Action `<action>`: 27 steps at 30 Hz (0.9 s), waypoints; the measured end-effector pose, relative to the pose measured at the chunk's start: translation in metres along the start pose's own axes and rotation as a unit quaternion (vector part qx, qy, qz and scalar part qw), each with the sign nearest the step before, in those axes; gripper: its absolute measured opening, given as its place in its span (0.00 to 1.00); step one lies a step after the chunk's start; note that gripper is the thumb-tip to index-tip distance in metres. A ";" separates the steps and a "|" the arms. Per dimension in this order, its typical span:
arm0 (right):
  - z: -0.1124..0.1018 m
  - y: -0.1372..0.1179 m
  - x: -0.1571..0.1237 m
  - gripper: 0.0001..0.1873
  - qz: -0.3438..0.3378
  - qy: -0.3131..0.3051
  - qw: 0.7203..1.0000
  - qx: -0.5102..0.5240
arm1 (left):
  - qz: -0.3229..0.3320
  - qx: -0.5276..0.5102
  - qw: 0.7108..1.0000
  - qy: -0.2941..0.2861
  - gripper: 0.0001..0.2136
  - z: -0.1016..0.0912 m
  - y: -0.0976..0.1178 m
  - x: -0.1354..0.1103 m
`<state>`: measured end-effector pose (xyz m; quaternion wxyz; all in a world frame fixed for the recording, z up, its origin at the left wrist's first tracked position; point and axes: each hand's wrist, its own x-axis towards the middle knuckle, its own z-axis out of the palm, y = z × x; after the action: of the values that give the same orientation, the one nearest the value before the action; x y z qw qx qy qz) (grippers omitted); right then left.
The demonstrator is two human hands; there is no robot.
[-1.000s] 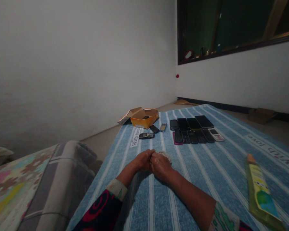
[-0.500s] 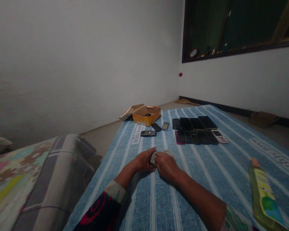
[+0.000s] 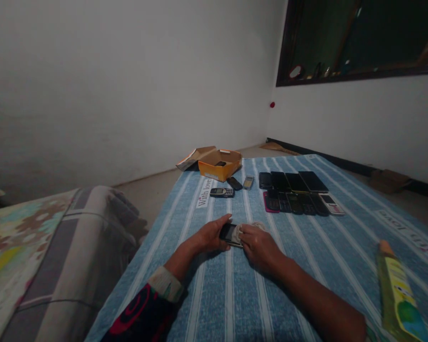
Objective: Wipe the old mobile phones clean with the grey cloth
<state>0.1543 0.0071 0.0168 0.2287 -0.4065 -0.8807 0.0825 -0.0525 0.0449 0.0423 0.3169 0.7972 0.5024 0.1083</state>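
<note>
My left hand point(image 3: 212, 235) grips the left end of a dark mobile phone point(image 3: 229, 232), its screen facing up above the striped cloth. In my right hand point(image 3: 260, 244) is a bunched pale cloth point(image 3: 238, 233), pressed against the phone's right part and covering it. Beyond my hands lies a keypad phone point(image 3: 221, 192), with a dark phone point(image 3: 234, 183) and a silver phone point(image 3: 248, 182) close behind it. Two rows of phones, among them a black smartphone point(image 3: 313, 181) and a white phone point(image 3: 331, 204), lie to the right.
An orange cardboard box point(image 3: 217, 172) with its lid open stands at the far left, a phone inside. A bottle of yellow-green liquid point(image 3: 399, 294) lies at the right on the blue striped tablecloth point(image 3: 228, 304). A draped sofa point(image 3: 89, 237) is on the left.
My right hand has slid the cloth to the right, baring more of the phone's dark screen. My left hand still holds the phone. The view has shifted slightly.
</note>
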 end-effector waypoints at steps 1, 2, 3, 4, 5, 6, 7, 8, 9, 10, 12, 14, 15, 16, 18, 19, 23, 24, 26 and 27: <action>-0.001 0.002 -0.006 0.12 -0.003 0.008 1.000 0.007 | 0.000 0.001 1.000 0.002 0.48 0.001 -0.001 0.000; -0.002 0.003 -0.010 0.12 -0.004 0.015 1.000 0.011 | 0.001 0.001 1.000 0.004 0.48 0.001 -0.001 0.000; -0.002 0.003 -0.014 0.12 -0.002 0.020 1.000 0.012 | 0.004 -0.001 1.000 0.005 0.47 0.002 -0.003 0.001; -0.002 0.002 -0.015 0.13 0.002 0.024 1.000 0.008 | 0.008 -0.002 1.000 0.007 0.47 0.004 -0.005 0.001; -0.002 0.000 -0.015 0.12 0.007 0.025 1.000 0.003 | 0.012 -0.005 1.000 0.011 0.47 0.005 -0.007 0.002; -0.001 -0.004 -0.013 0.12 0.009 0.024 1.000 -0.002 | 0.020 -0.010 1.000 0.017 0.47 0.006 -0.009 0.003; 0.001 -0.008 -0.009 0.11 0.009 0.020 1.000 -0.007 | 0.029 -0.018 0.999 0.025 0.46 0.008 -0.012 0.004; 0.003 -0.013 -0.003 0.10 0.007 0.016 1.000 -0.009 | 0.039 -0.030 0.998 0.033 0.46 0.009 -0.014 0.004; 0.006 -0.018 0.003 0.10 0.001 0.012 1.000 -0.009 | 0.050 -0.043 0.997 0.039 0.46 0.010 -0.016 0.004; 0.009 -0.022 0.011 0.09 -0.004 0.007 1.000 -0.012 | 0.060 -0.057 0.995 0.046 0.46 0.012 -0.017 0.003; 0.016 -0.030 0.024 0.08 -0.003 0.001 1.000 -0.017 | 0.071 -0.076 0.993 0.058 0.45 0.013 -0.018 0.001; 0.021 -0.034 0.032 0.08 0.002 0.004 1.000 -0.023 | 0.072 -0.085 0.991 0.072 0.43 0.013 -0.016 -0.003; 0.022 -0.034 0.033 0.07 0.001 0.008 1.000 -0.025 | 0.071 -0.088 0.990 0.079 0.43 0.014 -0.015 -0.004; 0.023 -0.033 0.032 0.07 -0.003 0.013 1.000 -0.027 | 0.070 -0.093 0.990 0.081 0.43 0.014 -0.015 -0.005; 0.021 -0.029 0.023 0.08 -0.020 0.026 0.999 -0.028 | 0.065 -0.108 0.989 0.082 0.43 0.015 -0.014 -0.006; 0.020 -0.026 0.016 0.09 -0.028 0.035 0.999 -0.027 | 0.062 -0.117 0.988 0.083 0.44 0.016 -0.014 -0.006; 0.016 -0.019 -0.005 0.12 -0.037 0.085 0.995 -0.021 | 0.063 -0.134 0.984 0.095 0.45 0.019 -0.014 -0.005; 0.017 -0.019 -0.006 0.12 -0.033 0.093 0.995 -0.021 | 0.065 -0.130 0.985 0.096 0.45 0.020 -0.013 -0.005; 0.020 -0.022 -0.001 0.10 -0.024 0.099 0.995 -0.019 | 0.068 -0.117 0.986 0.096 0.44 0.020 -0.012 -0.005; 0.023 -0.024 0.005 0.09 -0.022 0.097 0.995 -0.018 | 0.069 -0.110 0.987 0.095 0.43 0.019 -0.011 -0.006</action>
<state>0.1246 -0.0044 0.0065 0.3070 -0.3975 -0.8644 0.0217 -0.0539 0.0354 0.0214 0.3448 0.7765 0.4590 0.2597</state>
